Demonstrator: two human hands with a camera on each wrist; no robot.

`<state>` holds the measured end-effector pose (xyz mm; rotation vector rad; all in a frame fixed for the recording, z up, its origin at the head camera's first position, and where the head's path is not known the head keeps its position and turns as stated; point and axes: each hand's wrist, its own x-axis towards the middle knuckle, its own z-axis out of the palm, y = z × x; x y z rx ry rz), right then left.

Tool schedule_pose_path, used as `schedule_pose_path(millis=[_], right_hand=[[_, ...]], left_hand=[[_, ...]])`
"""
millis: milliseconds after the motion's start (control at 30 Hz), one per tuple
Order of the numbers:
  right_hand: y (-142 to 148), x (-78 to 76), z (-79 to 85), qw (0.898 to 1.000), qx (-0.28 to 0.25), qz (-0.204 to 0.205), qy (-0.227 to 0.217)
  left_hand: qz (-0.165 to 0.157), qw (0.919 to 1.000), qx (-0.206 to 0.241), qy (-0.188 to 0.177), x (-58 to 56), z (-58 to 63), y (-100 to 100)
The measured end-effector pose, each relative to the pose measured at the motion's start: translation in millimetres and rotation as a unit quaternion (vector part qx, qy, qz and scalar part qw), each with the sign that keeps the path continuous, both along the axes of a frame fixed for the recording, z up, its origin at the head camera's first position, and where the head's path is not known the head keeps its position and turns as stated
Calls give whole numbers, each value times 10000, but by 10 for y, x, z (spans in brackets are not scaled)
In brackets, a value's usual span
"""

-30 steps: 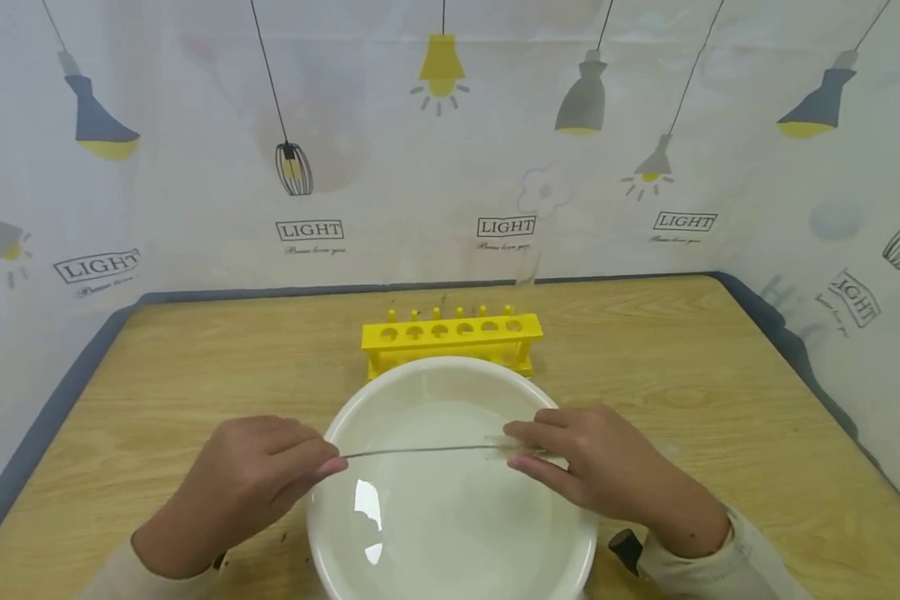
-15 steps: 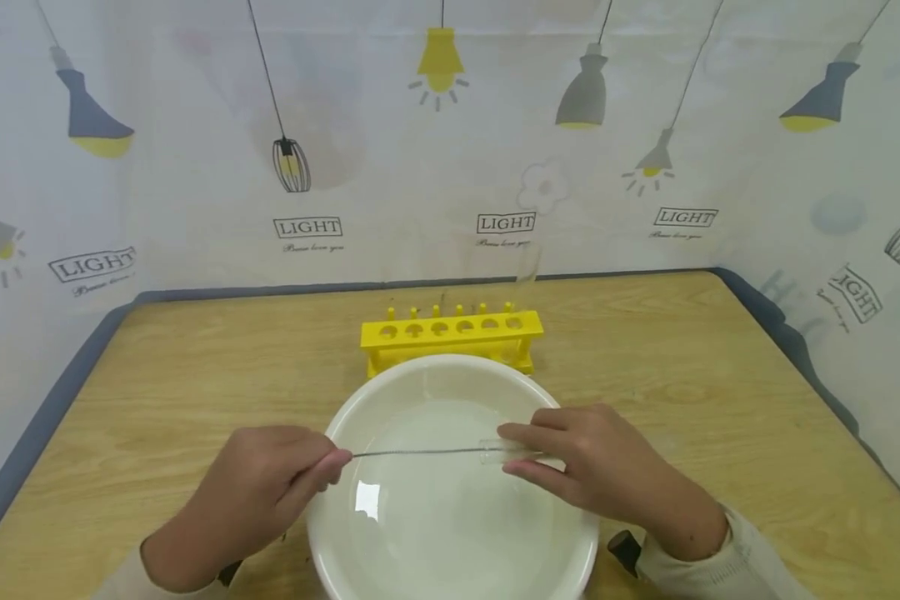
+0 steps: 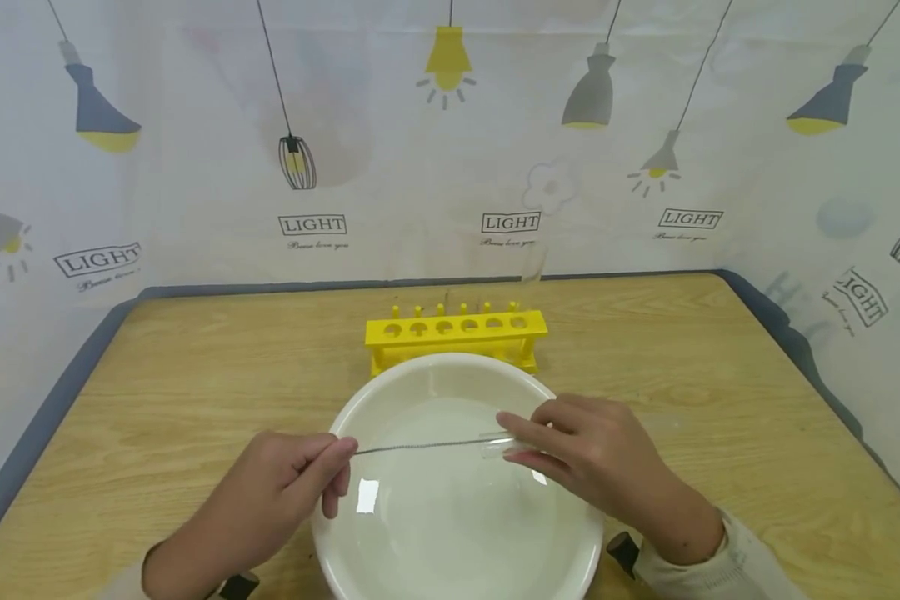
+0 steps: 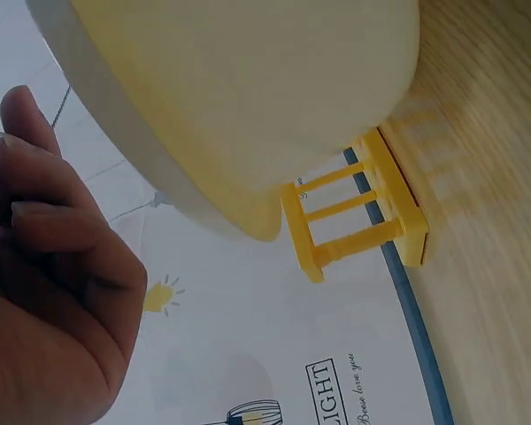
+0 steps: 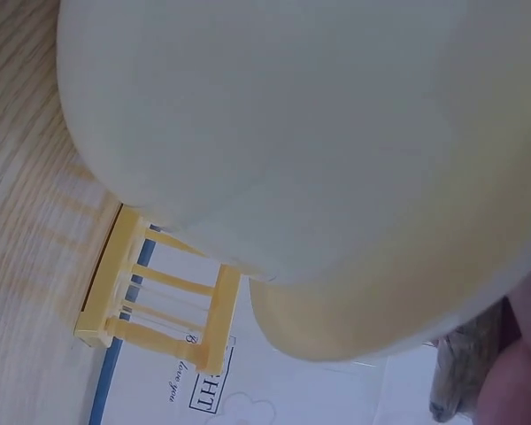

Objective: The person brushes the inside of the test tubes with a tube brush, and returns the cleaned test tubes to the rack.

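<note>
My left hand [image 3: 277, 492] pinches the end of a thin twisted-wire handle [image 3: 420, 446] between thumb and fingers, above the left side of a white basin [image 3: 450, 358]. The wire runs right, nearly level, into the mouth of a clear glass test tube [image 3: 493, 448]. My right hand [image 3: 600, 450] holds that tube lying sideways over the basin's right side. In the right wrist view, the bristles of a test tube brush [image 5: 465, 367] show beside the fingers, seemingly within the tube. Curled fingers of the left hand [image 4: 62, 266] show in the left wrist view; its pinch on the wire is partly hidden.
Just behind the basin stands a yellow test tube rack [image 3: 457, 331]. A clear tube [image 3: 532, 268] rises at its right end. The wooden table [image 3: 217, 358] meets a curtain [image 3: 390, 108] printed with lamps at the back. Water with bright reflections seems to lie in the basin.
My left hand has rolled so its thumb lies higher, and has shifted slightly right with the wire. My right hand has tilted a little while still holding the tube over the basin.
</note>
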<state>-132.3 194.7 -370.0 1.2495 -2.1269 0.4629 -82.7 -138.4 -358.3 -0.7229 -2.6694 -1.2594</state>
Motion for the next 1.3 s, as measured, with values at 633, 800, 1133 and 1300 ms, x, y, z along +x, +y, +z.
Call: schedule_pose_path(millis=[633, 800, 1133, 1300], right_hand=[[-45, 23, -24, 9994, 103, 331, -66], [-63, 53, -17, 9989, 167, 409, -177], [-88, 93, -21, 9967, 207, 686, -391], [-87, 115, -20, 9952, 265, 677, -650]], left_hand=[[120, 9961, 269, -831, 114, 1, 113], [-19, 9999, 115, -70, 120, -57, 147], [-819, 9778, 22, 1931, 48, -193, 158], [-1092, 9452, -149, 3073, -4, -183, 187]])
